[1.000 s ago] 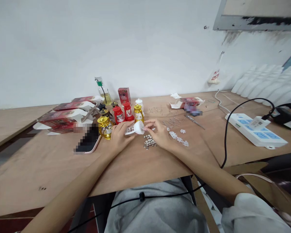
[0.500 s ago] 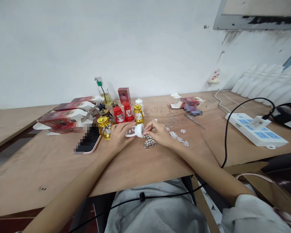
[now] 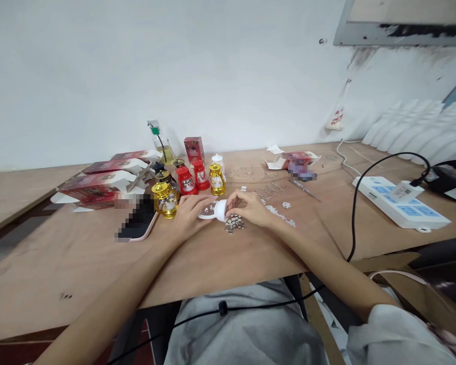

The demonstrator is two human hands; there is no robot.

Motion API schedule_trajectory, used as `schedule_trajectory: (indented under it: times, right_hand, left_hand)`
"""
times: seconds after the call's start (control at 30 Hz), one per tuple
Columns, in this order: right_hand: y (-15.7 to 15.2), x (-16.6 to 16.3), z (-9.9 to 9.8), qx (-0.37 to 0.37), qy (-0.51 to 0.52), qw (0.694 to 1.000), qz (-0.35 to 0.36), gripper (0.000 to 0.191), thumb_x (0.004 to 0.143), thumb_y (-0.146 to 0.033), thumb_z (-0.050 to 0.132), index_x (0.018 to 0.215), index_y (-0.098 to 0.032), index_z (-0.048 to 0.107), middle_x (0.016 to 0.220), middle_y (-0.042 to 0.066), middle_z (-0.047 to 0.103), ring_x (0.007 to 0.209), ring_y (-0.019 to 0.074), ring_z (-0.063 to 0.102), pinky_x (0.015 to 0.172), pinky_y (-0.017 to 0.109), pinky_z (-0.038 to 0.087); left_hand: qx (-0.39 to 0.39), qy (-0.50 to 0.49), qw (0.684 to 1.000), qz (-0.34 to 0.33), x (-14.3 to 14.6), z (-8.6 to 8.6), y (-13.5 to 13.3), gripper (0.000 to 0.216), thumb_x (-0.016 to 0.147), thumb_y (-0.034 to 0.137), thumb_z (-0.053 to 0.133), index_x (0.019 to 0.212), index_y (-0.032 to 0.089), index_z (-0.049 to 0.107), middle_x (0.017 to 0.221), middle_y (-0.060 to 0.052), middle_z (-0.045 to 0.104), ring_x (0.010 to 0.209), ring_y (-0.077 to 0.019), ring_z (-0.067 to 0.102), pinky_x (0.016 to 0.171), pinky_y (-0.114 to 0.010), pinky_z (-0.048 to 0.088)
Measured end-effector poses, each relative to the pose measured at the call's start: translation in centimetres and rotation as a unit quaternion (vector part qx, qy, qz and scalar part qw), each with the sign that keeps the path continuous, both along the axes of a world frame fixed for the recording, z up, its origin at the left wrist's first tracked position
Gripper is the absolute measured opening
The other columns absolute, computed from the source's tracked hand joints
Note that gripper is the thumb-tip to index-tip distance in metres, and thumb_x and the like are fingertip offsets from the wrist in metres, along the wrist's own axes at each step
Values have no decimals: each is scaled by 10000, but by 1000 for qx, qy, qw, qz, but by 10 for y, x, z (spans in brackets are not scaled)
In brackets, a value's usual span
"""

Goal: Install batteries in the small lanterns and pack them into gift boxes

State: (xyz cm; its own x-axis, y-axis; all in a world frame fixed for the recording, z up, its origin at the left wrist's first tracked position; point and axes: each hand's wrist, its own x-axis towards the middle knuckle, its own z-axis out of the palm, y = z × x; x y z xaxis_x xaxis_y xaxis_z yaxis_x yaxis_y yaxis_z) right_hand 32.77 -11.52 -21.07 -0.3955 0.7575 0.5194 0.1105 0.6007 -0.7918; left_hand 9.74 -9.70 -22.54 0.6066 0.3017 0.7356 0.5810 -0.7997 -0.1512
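Lowered, white lantern (image 3: 213, 209) lies gripped by left hand (image 3: 188, 215) and right hand (image 3: 251, 208).

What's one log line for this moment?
left hand: holds white lantern sideways | right hand: touches its base | silver discs: piled beside

The left hand (image 3: 190, 215) wrapped around the small white lantern (image 3: 217, 209) and hid most of it, leaving only the cap end showing. Whether the right hand (image 3: 251, 209) gripped that cap with its fingers (image 3: 231, 205) or merely touched it could not be told. The silvery bits (image 3: 234, 223) heaped just beside were too small to identify. Pixelated patches masked the phone (image 3: 137, 222), part of a red box (image 3: 95, 190) and a second box (image 3: 302, 170) farther back on the counter (image 3: 213, 263). The black device (image 3: 454, 180) ran off the right edge.
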Motion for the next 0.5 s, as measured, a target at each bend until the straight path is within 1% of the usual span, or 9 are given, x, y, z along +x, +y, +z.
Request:
schedule_trajectory:
  times: [0.2, 0.33, 0.37, 0.43, 0.5]
  right_hand:
    - [0, 1, 0, -20, -6, 1000, -8, 290, 678, -374, 782, 745, -177, 580, 692, -21, 616, 624, 111, 548, 609, 248, 457]
    - [3, 1, 0, -31, 20, 999, -19, 368, 634, -452, 801, 739, -180, 577, 672, -20, 606, 624, 119, 547, 607, 249, 454]
    - [6, 2, 1, -36, 39, 998, -26, 386, 648, -492, 782, 749, -181, 576, 675, -15, 609, 626, 121, 553, 611, 251, 456]
    - [11, 7, 3, -37, 83, 994, -57, 408, 732, -575, 682, 776, -185, 570, 685, -4, 616, 637, 127, 573, 632, 256, 466]
    - [18, 15, 4, -25, 88, 989, -120, 404, 836, -591, 550, 786, -190, 557, 691, 3, 621, 663, 131, 593, 668, 256, 473]
  left_hand:
    - [5, -17, 1000, -16, 2, -2, -4, 433, 843, 317, 644, 1243, 211, 517, 1106, -98, 685, 951, -212, 640, 785, -330, 416]
    - [4, -22, 1000, -11, 4, 0, -5, 423, 841, 313, 640, 1232, 209, 517, 1109, -91, 687, 971, -210, 641, 792, -324, 415]
    - [1, -28, 1000, -1, 4, 1, -5, 415, 842, 320, 637, 1226, 214, 521, 1111, -85, 689, 975, -210, 641, 802, -327, 413]
    - [-11, -46, 999, 28, 4, 4, -5, 413, 836, 351, 634, 1214, 223, 528, 1102, -71, 692, 973, -217, 640, 826, -341, 404]
    - [-22, -72, 995, 67, 3, 6, -5, 430, 815, 399, 647, 1195, 226, 543, 1055, -61, 700, 941, -231, 636, 828, -359, 394]
